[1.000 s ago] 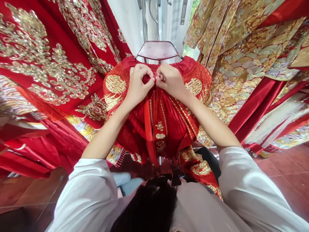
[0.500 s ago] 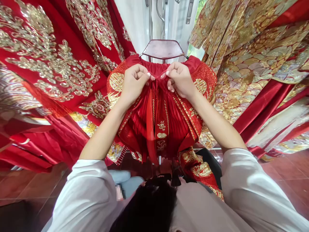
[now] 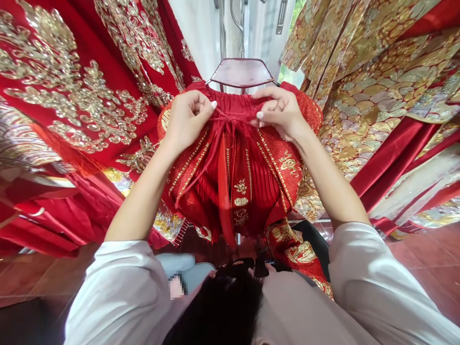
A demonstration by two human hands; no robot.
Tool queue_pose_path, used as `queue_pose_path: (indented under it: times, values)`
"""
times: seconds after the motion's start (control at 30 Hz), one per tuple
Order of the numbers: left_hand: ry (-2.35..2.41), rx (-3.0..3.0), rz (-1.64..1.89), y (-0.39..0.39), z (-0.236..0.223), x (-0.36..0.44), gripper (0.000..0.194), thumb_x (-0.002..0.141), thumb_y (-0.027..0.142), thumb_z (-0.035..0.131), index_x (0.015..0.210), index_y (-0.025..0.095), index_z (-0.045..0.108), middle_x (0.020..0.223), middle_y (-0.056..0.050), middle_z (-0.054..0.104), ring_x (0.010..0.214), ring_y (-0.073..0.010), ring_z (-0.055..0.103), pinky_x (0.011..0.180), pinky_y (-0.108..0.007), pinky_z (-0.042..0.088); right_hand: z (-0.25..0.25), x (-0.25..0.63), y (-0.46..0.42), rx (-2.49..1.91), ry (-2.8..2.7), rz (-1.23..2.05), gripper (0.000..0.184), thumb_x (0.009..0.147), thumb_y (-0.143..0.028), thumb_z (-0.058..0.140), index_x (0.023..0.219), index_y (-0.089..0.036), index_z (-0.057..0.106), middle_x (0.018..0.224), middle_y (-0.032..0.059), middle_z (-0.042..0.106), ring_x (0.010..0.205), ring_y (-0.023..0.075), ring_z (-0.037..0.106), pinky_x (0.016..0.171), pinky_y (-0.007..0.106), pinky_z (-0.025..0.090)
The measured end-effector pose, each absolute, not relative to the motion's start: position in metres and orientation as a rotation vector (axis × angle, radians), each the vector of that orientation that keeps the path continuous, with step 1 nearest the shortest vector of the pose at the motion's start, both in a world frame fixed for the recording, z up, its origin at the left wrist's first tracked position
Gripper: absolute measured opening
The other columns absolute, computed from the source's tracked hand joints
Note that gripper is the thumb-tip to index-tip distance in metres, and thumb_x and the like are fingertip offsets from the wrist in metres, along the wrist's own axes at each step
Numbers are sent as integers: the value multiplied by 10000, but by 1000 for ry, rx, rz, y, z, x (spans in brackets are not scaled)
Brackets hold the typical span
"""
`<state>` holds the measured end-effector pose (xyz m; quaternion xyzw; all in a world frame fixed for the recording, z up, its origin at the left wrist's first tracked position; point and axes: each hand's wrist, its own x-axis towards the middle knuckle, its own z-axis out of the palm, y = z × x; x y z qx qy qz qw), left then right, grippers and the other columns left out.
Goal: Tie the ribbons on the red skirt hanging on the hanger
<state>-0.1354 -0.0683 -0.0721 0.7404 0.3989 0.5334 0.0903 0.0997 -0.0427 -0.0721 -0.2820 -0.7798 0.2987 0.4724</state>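
A red pleated skirt [image 3: 237,182] with gold embroidery hangs from a dark red hanger [image 3: 241,73] in front of me. A thin red tie string [image 3: 233,118] runs across its waistband. My left hand [image 3: 187,117] pinches the string's left end, fingers curled. My right hand [image 3: 280,111] pinches the right end at the waistband, fingers closed too. The string is drawn taut between both hands, and a loose tail hangs down the left pleats.
Red garments with heavy gold embroidery [image 3: 72,96] hang close on the left. Gold scale-patterned robes [image 3: 377,86] hang close on the right. A window and metal rail [image 3: 244,24] lie behind the hanger. Reddish floor tiles [image 3: 431,258] show below.
Both hands were together at the waistband's middle; they have moved apart, drawing the red string out sideways.
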Motion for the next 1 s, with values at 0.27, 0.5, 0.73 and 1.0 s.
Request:
queue_pose_path:
  times: [0.27, 0.5, 0.73, 1.0]
  values:
    - [1293, 2328, 1445, -71, -66, -138, 435, 740, 539, 661, 509, 228, 464, 479, -8, 404, 544, -157, 389, 657, -397, 415, -61, 109, -68, -1100, -2090, 149, 152, 777, -286, 627, 714, -156, 580, 623, 23, 542, 651, 159, 546, 718, 355, 471]
    - [1127, 2568, 1496, -73, -25, -154, 186, 766, 239, 696, 945, 196, 670, 936, -32, 625, 830, -196, 523, 833, -379, 434, -48, 133, -78, -1188, -1648, -407, 211, 842, -187, 510, 1023, -124, 599, 1019, 143, 616, 964, 238, 558, 864, 357, 411]
    - [1282, 2496, 886, -12, -21, -173, 473, 829, 581, 559, 529, 235, 439, 463, 36, 352, 539, -106, 281, 556, -270, 343, -83, 164, -55, -1490, -1737, -341, 374, 961, -383, 288, 836, -155, 557, 858, 122, 610, 860, 241, 572, 807, 384, 390]
    - [1433, 2195, 2076, 1, -55, -157, 696, 802, 801, 306, 507, 183, 178, 538, 13, 158, 535, -86, 133, 496, -297, 104, -52, 213, -24, -1166, -1898, 152, 568, 836, -697, 351, 522, -224, 341, 572, 39, 447, 659, 173, 497, 667, 337, 423]
